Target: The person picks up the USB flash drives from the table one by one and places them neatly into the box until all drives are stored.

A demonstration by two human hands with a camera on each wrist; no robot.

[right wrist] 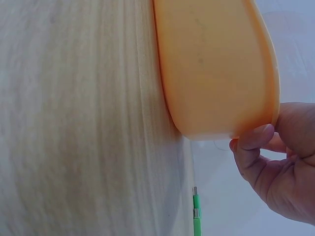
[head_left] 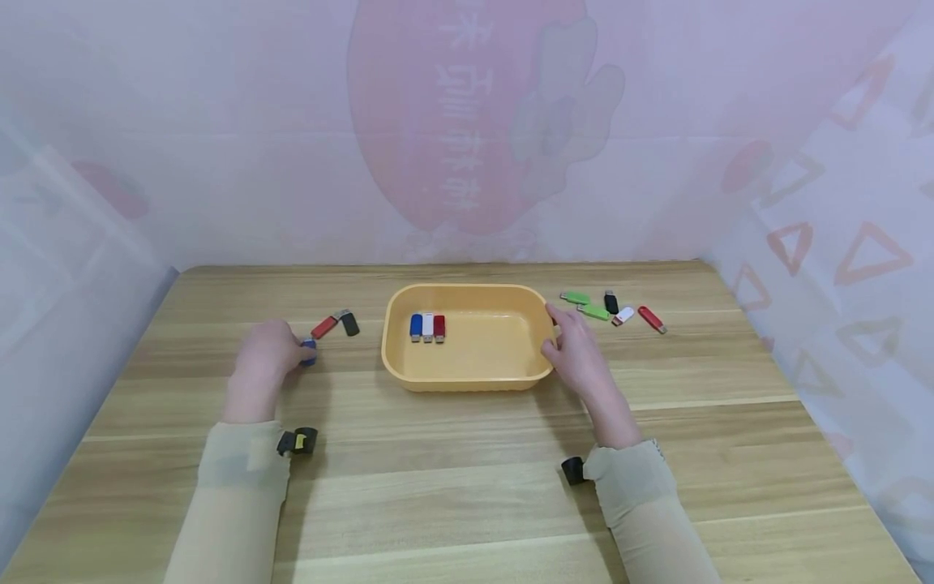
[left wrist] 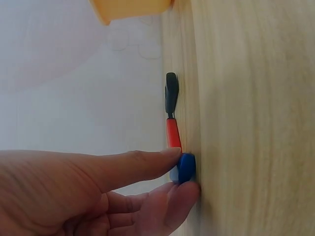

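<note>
The head view takes in the whole wooden table (head_left: 467,454): the yellow tray (head_left: 467,377) in the middle, the person's left hand (head_left: 266,353) to its left and right hand (head_left: 576,349) at its right end. Only the left wrist view shows the grip plainly: the thumb and a fingertip pinch a small blue flash drive (left wrist: 186,167) where it lies on the tabletop, while from the head camera just a sliver of its blue body (head_left: 310,350) peeps out past the knuckles. It looks short, rounded and glossy. The right wrist view shows the right hand's fingers (right wrist: 253,142) loosely bent and touching the tray's outer wall (right wrist: 216,73) near the rim, not wrapped round it.

Counted from the head view, three drives lie side by side in the tray: a blue one (head_left: 416,326), a white one (head_left: 427,326) and a red one (head_left: 439,327). Just beyond the left hand lie two more, a red drive (head_left: 324,326) and a black drive (head_left: 350,324), end to end. Right of the tray are five: two green (head_left: 575,298) (head_left: 594,311), one black (head_left: 611,302), one white-and-red (head_left: 623,315) and one red (head_left: 652,319).
</note>
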